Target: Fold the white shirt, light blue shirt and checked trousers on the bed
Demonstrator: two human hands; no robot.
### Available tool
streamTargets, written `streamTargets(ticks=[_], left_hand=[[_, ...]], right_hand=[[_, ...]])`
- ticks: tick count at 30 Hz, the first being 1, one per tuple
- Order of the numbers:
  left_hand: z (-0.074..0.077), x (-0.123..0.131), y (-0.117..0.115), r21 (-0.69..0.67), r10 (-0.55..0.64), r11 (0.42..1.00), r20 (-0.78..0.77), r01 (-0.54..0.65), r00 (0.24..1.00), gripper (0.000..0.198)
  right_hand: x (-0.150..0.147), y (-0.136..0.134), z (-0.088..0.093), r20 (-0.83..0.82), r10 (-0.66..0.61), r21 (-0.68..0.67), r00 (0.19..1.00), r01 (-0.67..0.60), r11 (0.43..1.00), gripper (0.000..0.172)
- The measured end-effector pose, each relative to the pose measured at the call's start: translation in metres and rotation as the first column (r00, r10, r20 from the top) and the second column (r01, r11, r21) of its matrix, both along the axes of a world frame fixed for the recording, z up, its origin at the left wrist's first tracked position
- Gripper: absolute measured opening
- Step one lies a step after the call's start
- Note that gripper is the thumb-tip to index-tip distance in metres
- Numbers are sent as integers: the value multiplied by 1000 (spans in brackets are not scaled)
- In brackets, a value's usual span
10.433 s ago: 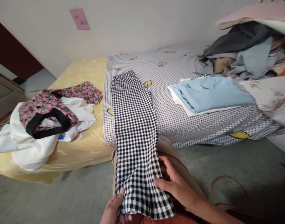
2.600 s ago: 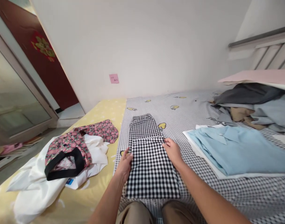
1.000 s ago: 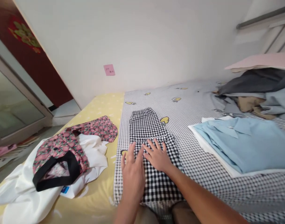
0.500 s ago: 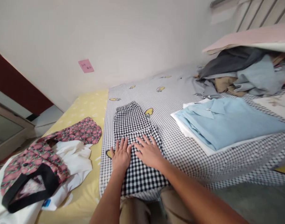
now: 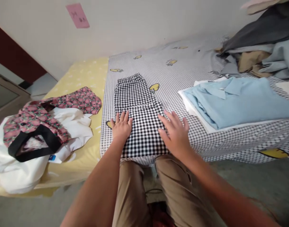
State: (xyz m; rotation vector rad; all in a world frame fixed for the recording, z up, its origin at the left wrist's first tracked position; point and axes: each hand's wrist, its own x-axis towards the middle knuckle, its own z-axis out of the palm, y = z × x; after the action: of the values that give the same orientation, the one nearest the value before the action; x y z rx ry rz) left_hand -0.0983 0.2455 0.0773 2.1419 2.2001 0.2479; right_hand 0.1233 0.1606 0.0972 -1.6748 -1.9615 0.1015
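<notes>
A black-and-white checked garment (image 5: 144,123) with a gathered far edge lies folded on the bed in front of me, its near end at the bed's edge. It looks like a pair of pants, though the folds hide its full shape. Flat on its left side rests my left hand (image 5: 122,126), fingers stretched out. My right hand (image 5: 176,130) is spread at the garment's right edge, partly over the bed sheet. Neither hand grips anything.
To the right lies a folded light blue shirt (image 5: 241,101) on white cloth. Behind it is a heap of grey and brown clothes (image 5: 255,60). A floral garment (image 5: 38,121) and white clothes (image 5: 74,126) lie left on the yellow sheet (image 5: 85,72). A wall (image 5: 146,25) stands behind.
My right hand has moved from the garment's middle out to its right edge. My left hand stays on the left side. The view has tilted downward, showing more of my legs.
</notes>
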Motion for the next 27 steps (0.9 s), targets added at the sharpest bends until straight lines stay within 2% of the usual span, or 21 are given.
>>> streamTargets(ticks=[3,5,7,9,11,14,19,23,25,27], left_hand=[[0,1,-1,-3,7,1000,3,-7,1000,63],[-1,0,-1,-7,8,1000,10,-8,1000,63],[-2,0,-1,-5,6,1000,18,-6,1000,63],[-3,-1,-1,7,1,1000,24,-1,1000,63],[-5,-1,-1,21,1,1000,31,-1,1000,62],[-7,0,0,31,1,1000,46,-2,999,62],[-2,-4,-3,-41,-12,999,106,16,994,60],[15,-9,-23,-92,-58,993,123,69,991,53],[27,-9,-43,-19,-144,989,133,148,981,48],[34,-9,-68,138,-315,945,154,296,936,47]], right_hand=[[-39,-21,4,90,226,32,970,-229,973,52],[-54,-28,-11,139,397,-20,907,-398,917,54],[-52,-32,-35,190,489,-68,851,-485,872,60],[-34,-35,-58,237,469,-80,851,-464,882,67],[-11,-38,-76,259,389,-59,884,-388,920,70],[14,-42,-88,263,309,-23,914,-314,949,66],[14,-40,-90,258,285,-37,923,-285,958,63],[11,-37,-89,252,295,-12,922,-301,953,64],[10,-37,-87,250,292,1,923,-302,953,65],[10,-37,-86,252,290,11,923,-302,953,68]])
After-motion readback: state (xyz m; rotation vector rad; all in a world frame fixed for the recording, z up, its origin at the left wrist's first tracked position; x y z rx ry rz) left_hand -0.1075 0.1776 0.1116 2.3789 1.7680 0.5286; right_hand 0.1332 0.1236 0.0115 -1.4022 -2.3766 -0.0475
